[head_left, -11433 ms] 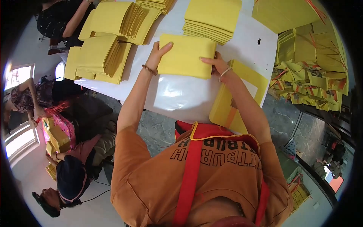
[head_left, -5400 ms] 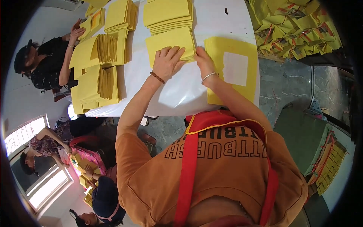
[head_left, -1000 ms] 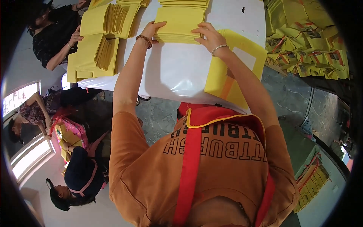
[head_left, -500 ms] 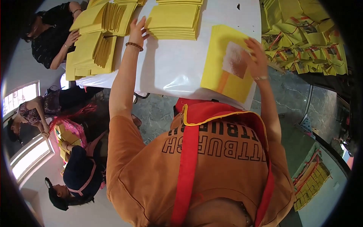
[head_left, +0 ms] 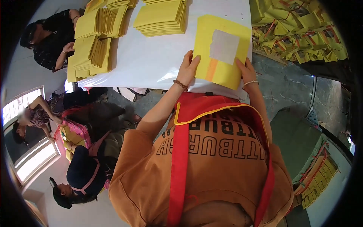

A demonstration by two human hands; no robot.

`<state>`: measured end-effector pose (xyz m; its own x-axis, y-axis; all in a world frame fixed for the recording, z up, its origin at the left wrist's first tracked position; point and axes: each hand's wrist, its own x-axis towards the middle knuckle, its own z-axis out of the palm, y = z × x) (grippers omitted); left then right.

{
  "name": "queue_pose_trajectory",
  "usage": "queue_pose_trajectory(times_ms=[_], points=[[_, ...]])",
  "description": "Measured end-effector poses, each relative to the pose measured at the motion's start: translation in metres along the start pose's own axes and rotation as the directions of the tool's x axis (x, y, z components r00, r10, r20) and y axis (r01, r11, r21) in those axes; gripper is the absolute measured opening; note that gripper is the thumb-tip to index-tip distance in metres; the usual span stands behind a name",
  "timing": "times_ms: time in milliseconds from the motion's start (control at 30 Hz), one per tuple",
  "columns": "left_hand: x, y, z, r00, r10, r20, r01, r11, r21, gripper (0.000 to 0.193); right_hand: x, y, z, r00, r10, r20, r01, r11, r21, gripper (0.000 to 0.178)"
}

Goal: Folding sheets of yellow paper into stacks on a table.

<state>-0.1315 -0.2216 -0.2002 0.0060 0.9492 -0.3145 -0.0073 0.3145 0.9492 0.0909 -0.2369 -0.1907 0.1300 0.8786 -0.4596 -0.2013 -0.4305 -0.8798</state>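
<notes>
A yellow paper sheet (head_left: 203,43) lies near the right end of the white-covered table. On it are a pale silvery square patch (head_left: 224,47) and a short orange strip (head_left: 211,70); whether more sheets lie beneath, I cannot tell. My left hand (head_left: 188,69) is closed on its left edge, thumb on top. At the opposite edge, my right hand (head_left: 248,72) grips the paper, also with the thumb over it. Both sets of fingers are partly hidden by the paper.
Beyond my left hand stands a stack of folded yellow paper (head_left: 160,19). More folded piles (head_left: 85,53) fill the table's left end, beside a person in black (head_left: 55,41). Bundled yellow paper (head_left: 298,34) is heaped at right. Two people work at lower left.
My left hand has come from beside the folded stack to the sheet's left edge. My right hand has slid off the silvery patch to the right edge, uncovering it.
</notes>
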Motion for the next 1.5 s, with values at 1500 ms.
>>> queue_pose_trajectory(times_ms=[1500], points=[[0.145,0.094,-0.107,0.596,0.463,0.656,-0.624,-0.247,0.741,0.081,0.005,0.024,-0.038,1.000,0.006,0.009,-0.009,0.947,0.322,0.041]])
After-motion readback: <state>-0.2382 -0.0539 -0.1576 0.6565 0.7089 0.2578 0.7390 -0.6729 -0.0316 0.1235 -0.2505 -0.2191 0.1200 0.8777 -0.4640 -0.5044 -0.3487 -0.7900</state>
